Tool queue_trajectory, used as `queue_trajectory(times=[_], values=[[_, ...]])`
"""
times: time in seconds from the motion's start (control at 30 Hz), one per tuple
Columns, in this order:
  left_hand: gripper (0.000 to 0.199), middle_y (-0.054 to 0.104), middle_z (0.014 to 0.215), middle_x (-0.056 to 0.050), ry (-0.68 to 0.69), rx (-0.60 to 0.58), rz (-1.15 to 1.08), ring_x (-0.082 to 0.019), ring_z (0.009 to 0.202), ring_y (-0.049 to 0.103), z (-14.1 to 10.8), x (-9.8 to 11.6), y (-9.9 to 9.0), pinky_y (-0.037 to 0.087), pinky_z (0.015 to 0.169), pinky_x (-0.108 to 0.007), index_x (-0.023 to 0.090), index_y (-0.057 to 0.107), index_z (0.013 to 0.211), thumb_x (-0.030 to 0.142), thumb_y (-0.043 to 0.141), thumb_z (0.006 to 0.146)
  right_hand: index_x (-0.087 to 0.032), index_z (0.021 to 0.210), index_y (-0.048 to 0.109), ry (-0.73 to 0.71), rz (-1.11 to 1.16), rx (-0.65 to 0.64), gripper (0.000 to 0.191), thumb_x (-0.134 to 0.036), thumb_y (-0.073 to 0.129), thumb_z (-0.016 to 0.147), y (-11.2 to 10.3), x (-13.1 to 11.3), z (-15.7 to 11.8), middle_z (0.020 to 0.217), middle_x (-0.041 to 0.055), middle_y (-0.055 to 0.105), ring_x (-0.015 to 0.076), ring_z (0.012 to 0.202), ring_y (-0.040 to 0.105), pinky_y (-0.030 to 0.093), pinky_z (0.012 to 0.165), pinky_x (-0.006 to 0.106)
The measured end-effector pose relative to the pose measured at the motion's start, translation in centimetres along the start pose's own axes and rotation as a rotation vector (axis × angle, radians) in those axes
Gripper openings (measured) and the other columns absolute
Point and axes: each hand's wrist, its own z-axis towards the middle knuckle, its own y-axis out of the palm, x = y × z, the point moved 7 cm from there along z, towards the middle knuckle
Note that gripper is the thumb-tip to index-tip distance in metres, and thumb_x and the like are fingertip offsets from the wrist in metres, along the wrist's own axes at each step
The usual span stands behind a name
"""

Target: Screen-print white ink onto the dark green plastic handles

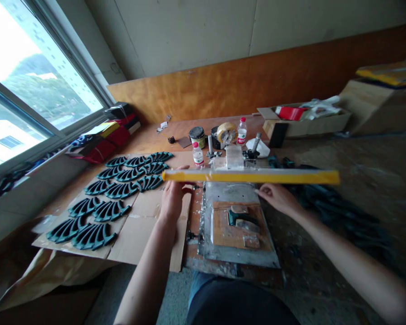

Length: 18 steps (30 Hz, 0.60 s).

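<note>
Yellow bar (219, 177): extends nearly level across the center of the frame, above the metal plate (216, 193). Left hand (172, 201): located at the left end of the bar, fingers closed around it. Right hand (274, 197): located below the bar, right of center, beside the plate's right edge; fingers bent, and whether they grip anything cannot be told. Wooden board (219, 232): lies on the plate, lower center. Green part (242, 220): rests on the board. Fan parts (122, 190): laid in rows on cardboard (133, 234), left of frame. Tape roll (226, 134): stands on the bench (152, 137), upper center, between two red-capped bottles (242, 132).
</note>
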Motion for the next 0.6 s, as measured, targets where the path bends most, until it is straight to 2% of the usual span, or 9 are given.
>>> queue_trajectory(times=[0.1,0.17,0.23,0.3,0.33,0.4,0.5,0.53,0.6], values=[[0.050,0.069,0.092,-0.008,0.046,0.020,-0.054,-0.017,0.083,0.065,1.7,1.1,1.6,0.049,0.063,-0.024,0.017,0.058,0.108,0.061,0.045,0.088,-0.018,0.071,0.062,-0.143,-0.240,-0.127,0.032,-0.048,0.066,0.079,5.4,-1.0,-3.8,0.081,0.0062,0.064,0.0216,0.079,0.059,0.045,0.071,0.029],[0.050,0.069,0.099,-0.009,0.035,0.101,-0.053,-0.017,0.084,0.065,0.4,-0.7,1.7,0.048,0.062,-0.023,0.020,0.054,0.116,0.060,0.047,0.087,-0.017,0.076,0.060,-0.149,-0.385,-0.195,0.021,-0.036,0.066,0.083,8.0,-1.9,-5.4,0.088,0.0095,0.064,0.0249,0.088,0.059,0.044,0.074,0.032],[0.055,0.069,0.104,-0.012,-0.170,0.073,-0.007,-0.018,0.082,0.067,-2.8,-5.4,2.7,0.046,0.056,-0.022,0.018,0.056,0.116,0.061,0.055,0.082,-0.016,0.083,0.059,-0.054,-0.423,-0.218,0.015,-0.029,0.057,0.090,9.1,-3.0,-6.3,0.085,0.0098,0.065,0.0237,0.084,0.061,0.044,0.071,0.032],[0.065,0.069,0.106,-0.017,-0.613,-0.149,0.055,-0.024,0.081,0.068,-8.2,-12.4,5.0,0.045,0.051,-0.024,0.014,0.061,0.112,0.066,0.064,0.072,-0.017,0.089,0.057,0.018,-0.392,-0.168,0.017,-0.028,0.048,0.096,9.2,-5.0,-7.2,0.082,0.0087,0.065,0.0221,0.079,0.061,0.044,0.069,0.032],[0.067,0.068,0.112,-0.017,-0.749,-0.155,0.029,-0.026,0.086,0.068,-10.7,-15.0,5.5,0.048,0.054,-0.026,0.016,0.060,0.115,0.068,0.062,0.073,-0.017,0.091,0.057,-0.002,-0.360,-0.126,0.017,-0.028,0.046,0.096,9.1,-6.6,-7.7,0.083,0.0082,0.065,0.0220,0.080,0.061,0.045,0.071,0.032],[0.062,0.067,0.114,-0.016,-0.840,-0.107,-0.114,-0.027,0.095,0.068,-14.0,-18.0,5.8,0.052,0.064,-0.030,0.017,0.061,0.112,0.067,0.058,0.076,-0.021,0.093,0.057,-0.165,-0.255,-0.082,0.013,-0.028,0.047,0.096,9.0,-9.9,-8.9,0.091,0.0068,0.065,0.0218,0.089,0.060,0.046,0.079,0.033],[0.047,0.070,0.106,-0.013,-0.797,0.057,-0.191,-0.024,0.090,0.069,-14.3,-19.1,2.2,0.054,0.065,-0.030,0.016,0.062,0.102,0.058,0.060,0.079,-0.024,0.093,0.058,-0.385,-0.132,-0.109,0.008,-0.027,0.050,0.094,7.6,-10.8,-10.4,0.096,0.0032,0.064,0.0198,0.096,0.058,0.045,0.086,0.032],[0.043,0.071,0.103,-0.012,-0.783,0.126,-0.131,-0.023,0.085,0.070,-13.7,-18.9,-0.4,0.053,0.062,-0.029,0.017,0.062,0.100,0.055,0.060,0.080,-0.024,0.093,0.058,-0.352,-0.160,-0.090,0.009,-0.027,0.050,0.094,6.3,-8.9,-10.4,0.096,0.0036,0.063,0.0196,0.094,0.058,0.046,0.085,0.032],[0.039,0.073,0.094,-0.008,-0.721,0.306,0.081,-0.018,0.070,0.070,-12.2,-18.3,-7.7,0.051,0.054,-0.025,0.017,0.061,0.098,0.054,0.056,0.083,-0.021,0.091,0.059,-0.116,-0.351,0.000,0.014,-0.025,0.046,0.095,2.7,-2.2,-10.3,0.094,0.0078,0.062,0.0212,0.089,0.059,0.047,0.079,0.033]])
